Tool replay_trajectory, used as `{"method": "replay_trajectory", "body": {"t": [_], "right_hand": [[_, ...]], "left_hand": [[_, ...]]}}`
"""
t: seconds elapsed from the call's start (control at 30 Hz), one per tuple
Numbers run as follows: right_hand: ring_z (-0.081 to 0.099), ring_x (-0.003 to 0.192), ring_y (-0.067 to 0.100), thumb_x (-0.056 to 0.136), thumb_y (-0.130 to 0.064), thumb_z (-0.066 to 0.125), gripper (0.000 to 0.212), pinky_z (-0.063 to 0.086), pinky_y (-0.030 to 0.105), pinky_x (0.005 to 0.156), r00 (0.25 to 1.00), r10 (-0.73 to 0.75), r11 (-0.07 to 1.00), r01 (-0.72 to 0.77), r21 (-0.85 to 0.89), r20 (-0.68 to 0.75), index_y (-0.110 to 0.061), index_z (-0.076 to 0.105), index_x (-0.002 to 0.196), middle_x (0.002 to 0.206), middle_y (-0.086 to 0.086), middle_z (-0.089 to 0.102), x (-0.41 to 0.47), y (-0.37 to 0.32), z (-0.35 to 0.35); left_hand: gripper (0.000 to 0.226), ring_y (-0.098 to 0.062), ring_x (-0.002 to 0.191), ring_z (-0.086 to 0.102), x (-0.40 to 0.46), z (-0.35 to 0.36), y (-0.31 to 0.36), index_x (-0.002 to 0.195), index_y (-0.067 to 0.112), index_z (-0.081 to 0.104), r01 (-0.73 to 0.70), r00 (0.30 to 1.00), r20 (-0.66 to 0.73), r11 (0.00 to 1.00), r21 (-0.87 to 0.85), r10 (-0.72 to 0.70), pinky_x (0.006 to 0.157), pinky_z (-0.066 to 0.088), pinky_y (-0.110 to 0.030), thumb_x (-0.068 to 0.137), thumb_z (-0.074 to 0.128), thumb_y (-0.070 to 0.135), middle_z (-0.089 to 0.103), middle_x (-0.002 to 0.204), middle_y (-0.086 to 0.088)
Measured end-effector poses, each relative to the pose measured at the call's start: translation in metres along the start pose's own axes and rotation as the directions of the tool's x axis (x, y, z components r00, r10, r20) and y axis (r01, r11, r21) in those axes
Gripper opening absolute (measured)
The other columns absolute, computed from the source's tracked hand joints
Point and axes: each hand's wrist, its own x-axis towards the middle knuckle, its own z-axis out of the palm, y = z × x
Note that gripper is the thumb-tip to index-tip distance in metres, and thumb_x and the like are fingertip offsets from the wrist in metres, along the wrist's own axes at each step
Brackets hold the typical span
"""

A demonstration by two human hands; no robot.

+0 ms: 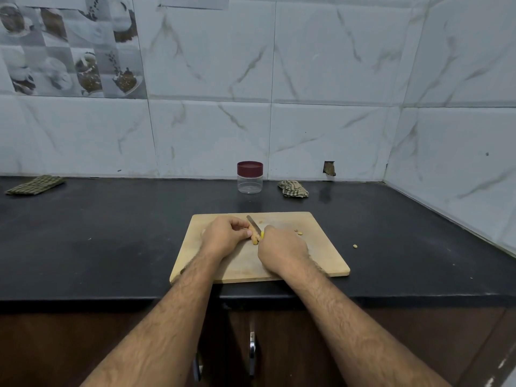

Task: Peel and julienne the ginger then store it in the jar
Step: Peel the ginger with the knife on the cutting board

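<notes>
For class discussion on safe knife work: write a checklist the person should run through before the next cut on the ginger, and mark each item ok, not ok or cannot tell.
1. Ginger held steady on the cutting board by the left hand: ok.
2. Knife gripped by the right hand: ok; the handle is mostly hidden.
3. Left fingers tucked clear of the blade: cannot tell; they sit very close to it.
4. Board fully on the counter: not ok; its near left corner reaches the counter's edge.
5. Jar ready for storing: not ok; its lid is on and it stands behind the board.
6. Scraps kept on the board: not ok; one lies on the counter.
</notes>
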Motion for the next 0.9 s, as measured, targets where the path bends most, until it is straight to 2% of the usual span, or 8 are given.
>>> {"method": "replay_trajectory", "body": {"t": [0.17,0.3,0.47,0.6,0.73,0.9], "right_hand": [[0.057,0.107,0.027,0.097,-0.016,0.040,0.027,0.038,0.033,0.074,1.000,-0.007,1.000,0.008,-0.021,0.022,-0.015,0.053,0.121,0.118,0.008,0.061,0.0015,0.0010,0.0015],[0.057,0.111,0.027,0.097,-0.016,0.038,0.030,0.038,0.033,0.075,0.999,0.010,0.999,-0.009,-0.037,0.048,-0.014,0.052,0.124,0.122,0.008,0.061,0.0026,0.0008,0.0032],[0.057,0.110,0.026,0.097,-0.015,0.037,0.031,0.037,0.032,0.075,0.999,0.013,0.998,-0.010,-0.057,0.048,-0.013,0.051,0.124,0.122,0.008,0.061,0.0036,0.0003,0.0058],[0.057,0.112,0.027,0.097,-0.015,0.038,0.031,0.036,0.032,0.076,0.998,0.020,0.998,-0.016,-0.061,0.058,-0.013,0.051,0.125,0.123,0.008,0.061,0.0048,0.0005,0.0055],[0.056,0.114,0.026,0.097,-0.016,0.038,0.033,0.036,0.032,0.076,0.997,0.029,0.998,-0.025,-0.058,0.074,-0.014,0.051,0.126,0.125,0.008,0.060,0.0076,0.0006,0.0051],[0.057,0.112,0.027,0.096,-0.016,0.038,0.032,0.037,0.032,0.077,0.996,0.026,0.999,-0.022,-0.045,0.090,-0.015,0.052,0.125,0.124,0.008,0.061,0.0102,0.0029,0.0055]], "left_hand": [[0.025,-0.003,0.090,0.066,-0.0014,-0.0003,0.0008,0.061,0.046,0.065,-0.002,1.000,-0.001,1.000,0.010,0.002,0.098,0.048,-0.042,0.077,0.083,0.037,0.068,0.073,0.024],[0.027,-0.006,0.097,0.066,-0.0022,-0.0020,0.0023,0.061,0.048,0.064,-0.014,1.000,0.015,0.999,0.045,0.014,0.100,0.046,-0.041,0.080,0.080,0.037,0.065,0.076,0.026],[0.027,-0.008,0.104,0.064,-0.0053,-0.0037,0.0060,0.063,0.049,0.063,-0.021,0.999,0.038,0.996,0.085,0.018,0.103,0.043,-0.042,0.085,0.075,0.039,0.073,0.100,0.019],[0.023,-0.007,0.102,0.064,-0.0049,-0.0031,0.0052,0.066,0.050,0.062,-0.009,0.999,0.033,0.994,0.105,0.005,0.102,0.044,-0.042,0.084,0.075,0.043,0.069,0.086,0.021],[0.018,-0.006,0.101,0.064,-0.0038,-0.0027,0.0048,0.070,0.051,0.061,-0.007,0.999,0.034,0.994,0.109,0.003,0.102,0.044,-0.042,0.083,0.074,0.047,0.066,0.083,0.024],[0.022,-0.004,0.098,0.063,-0.0017,-0.0036,0.0059,0.066,0.051,0.063,-0.004,0.999,0.054,0.996,0.091,-0.001,0.102,0.043,-0.043,0.085,0.073,0.045,0.067,0.081,0.027]]}}
